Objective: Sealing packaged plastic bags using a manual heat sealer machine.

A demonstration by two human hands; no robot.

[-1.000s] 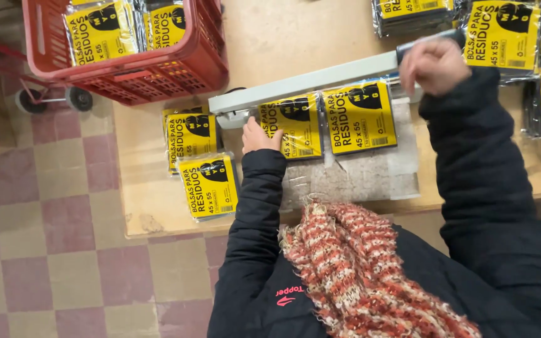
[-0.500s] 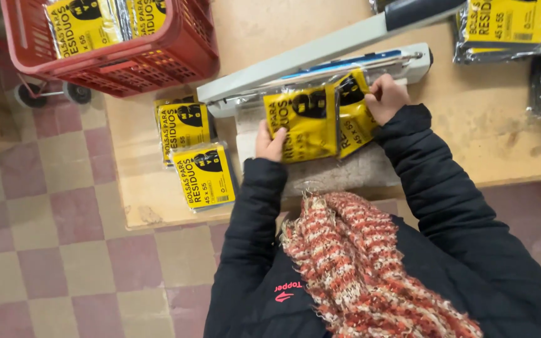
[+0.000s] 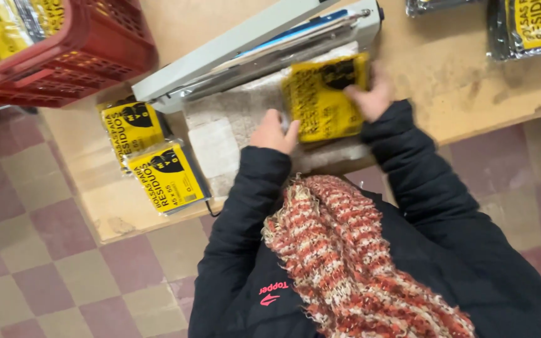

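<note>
**Yellow packet held between both hands, just below the sealer bar**

A yellow packet (image 3: 324, 97) is held over a pale cloth pad (image 3: 233, 125) on the wooden table (image 3: 458, 75). It is grasped from two sides. The left hand (image 3: 273, 133) is set against its lower left edge, at about 8 o'clock from the packet's middle, with fingers curled onto the border. The right hand (image 3: 370, 97) is closed on its right edge, at about 3 o'clock; the image is blurred there, so the exact finger placement cannot be told.

The packet's long axis is seen to run from roughly 7 o'clock to 1 o'clock, slightly tilted. Its upper end is pointed toward the grey heat sealer (image 3: 252, 47), which lies at 11 to 12 o'clock from the packet and just beside it, with its arm raised. The sealer's own length is laid from 8 o'clock to 2 o'clock, so the packet's top edge is nearly parallel to it.

The right hand is nearer the sealer. Two more yellow packets (image 3: 151, 156) are lying flat at 9 o'clock, well apart from the hands. A red basket (image 3: 95, 62) holding further packets is placed at 10 o'clock.
</note>
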